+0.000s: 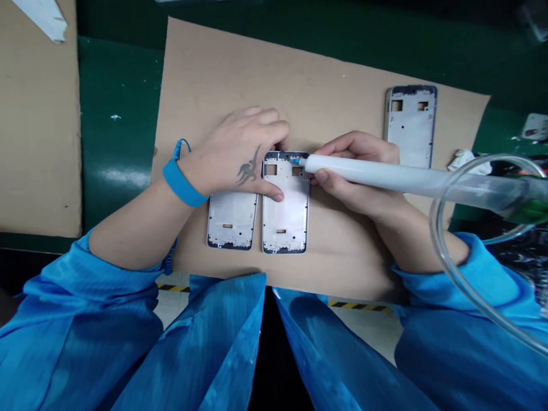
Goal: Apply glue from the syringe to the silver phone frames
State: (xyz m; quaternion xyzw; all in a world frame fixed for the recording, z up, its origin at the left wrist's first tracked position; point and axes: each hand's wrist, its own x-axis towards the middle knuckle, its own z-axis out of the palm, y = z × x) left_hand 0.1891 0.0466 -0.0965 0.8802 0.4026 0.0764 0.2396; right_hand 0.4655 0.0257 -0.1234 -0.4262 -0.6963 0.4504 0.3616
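Observation:
In the head view, a silver phone frame with a dark border lies upright on the brown cardboard. My left hand reaches over its left edge, the thumb resting on its face and the fingers curled by its top corner. Beneath that hand, partly hidden, lies a second phone frame. My right hand is closed around a white dispensing syringe. The syringe's blue tip touches or hovers just over the upper part of the first frame; I cannot tell which.
A stack of phone frames stands at the right. Beside it lies crumpled white paper. A clear hose loops down from the syringe's rear. The cardboard sheet covers part of the green table. A blue wrist strap has a cord.

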